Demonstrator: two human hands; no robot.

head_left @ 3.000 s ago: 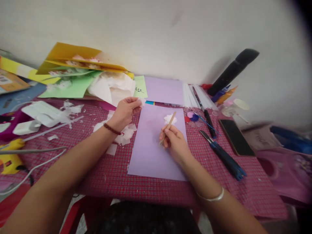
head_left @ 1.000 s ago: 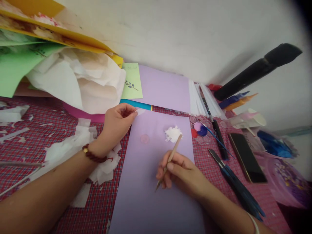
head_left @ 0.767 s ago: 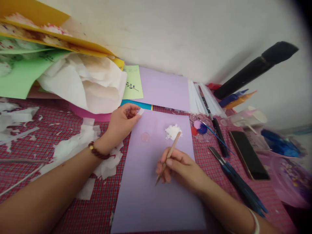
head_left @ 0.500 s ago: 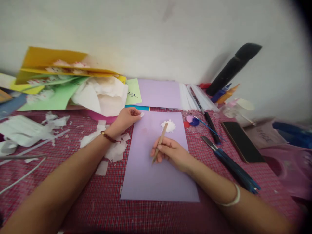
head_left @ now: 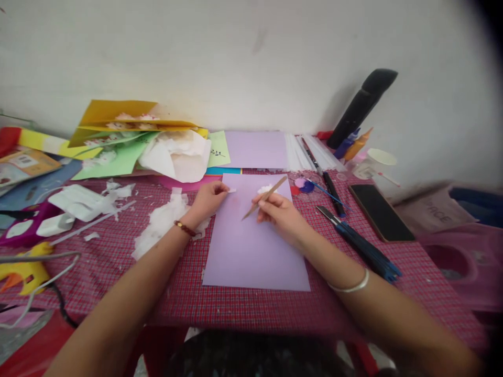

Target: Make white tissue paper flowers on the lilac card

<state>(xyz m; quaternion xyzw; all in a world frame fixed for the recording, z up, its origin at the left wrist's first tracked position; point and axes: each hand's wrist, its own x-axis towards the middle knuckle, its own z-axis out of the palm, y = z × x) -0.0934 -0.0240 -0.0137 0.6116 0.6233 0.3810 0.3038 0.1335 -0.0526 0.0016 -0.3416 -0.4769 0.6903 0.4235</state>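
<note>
- Plain white wall point(head_left: 236, 63) fills top of frame; red checked cloth point(head_left: 118, 272) covers table, cluttered both sides.
- Centre frame: lilac sheet point(head_left: 255, 246) lies flat btwn my forearms, prob. kept square to me as work base.
- Centre-left, at sheet's top edge: left hand point(head_left: 210, 199) pinches white paper bit point(head_left: 231, 190) in narrow fingertip grip, suited to so small a piece.
- Centre: right hand point(head_left: 277, 212) closed round wooden stick point(head_left: 265, 197), pencil-style, slanted across white tissue tuft point(head_left: 264, 189).
- Torn tissue scraps point(head_left: 161, 222) just left of sheet, handy for left hand.
- Right of sheet, apart: phone point(head_left: 380, 212), blue-handled tool point(head_left: 361, 246).
- Upper left: coloured card stack point(head_left: 118, 136) against wall.
</note>
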